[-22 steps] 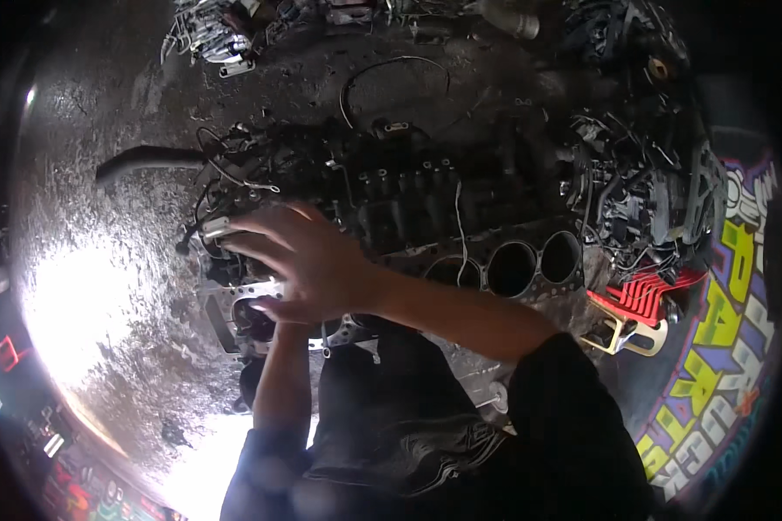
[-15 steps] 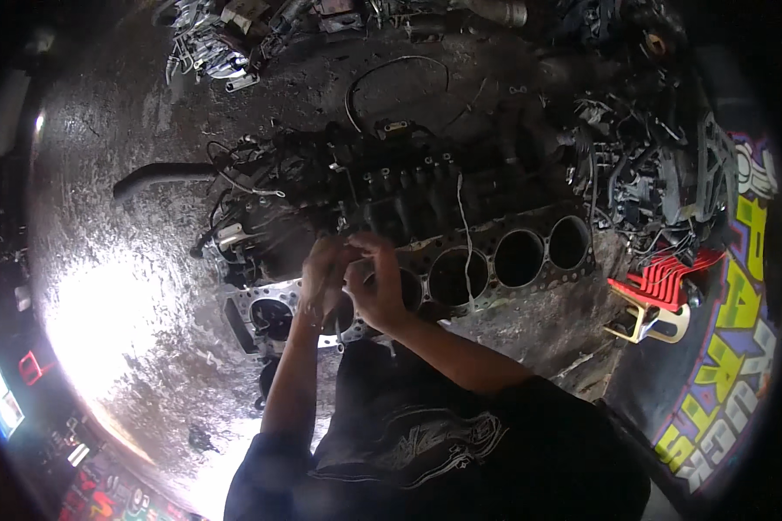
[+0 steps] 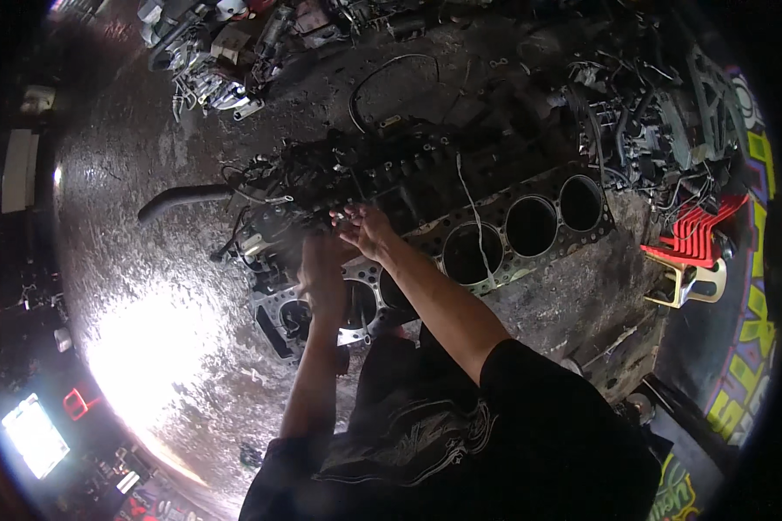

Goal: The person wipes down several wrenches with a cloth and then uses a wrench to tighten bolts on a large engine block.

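Grimy floor (image 3: 565, 300) surrounds the engine block (image 3: 505, 258); over its left half, your right hand (image 3: 369, 231) curls, left hand (image 3: 323, 273) blurs, grips unclear.

1. Overall exposure dim; engine (image 3: 421, 201) mostly in deep shadow, its cylinder bores (image 3: 531, 227) nearly black
2. Floor (image 3: 156, 347) blown out to white at left, glare erasing surface texture; brightness falls off toward upper right
3. Rectangular panel (image 3: 35, 436), far lower left: overexposed, hazy edges
4. Left hand (image 3: 321, 265) blurred; right hand (image 3: 367, 233) somewhat crisper
5. Black shirt (image 3: 565, 425): folds lost in shadow
6. Fisheye distortion: painted wall (image 3: 758, 321) bowed at right rim, corners vignetted black
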